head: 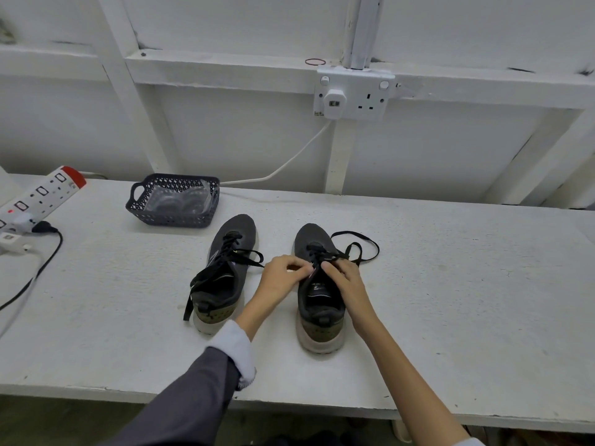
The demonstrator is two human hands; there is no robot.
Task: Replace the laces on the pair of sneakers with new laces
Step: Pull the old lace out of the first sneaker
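Observation:
Two dark grey sneakers with pale soles stand side by side on the white table, toes pointing away from me. The left sneaker has untied black laces trailing off its left side. Both hands work at the tongue of the right sneaker. My left hand pinches the black lace at the upper eyelets, and my right hand pinches it from the other side. The lace's loose loops lie on the table to the right of the toe.
A dark plastic basket holding clear packets sits behind the left sneaker. A white power strip with plugs and cables lies at the far left. A wall socket with a white cable hangs behind. The table's front edge runs below my forearms.

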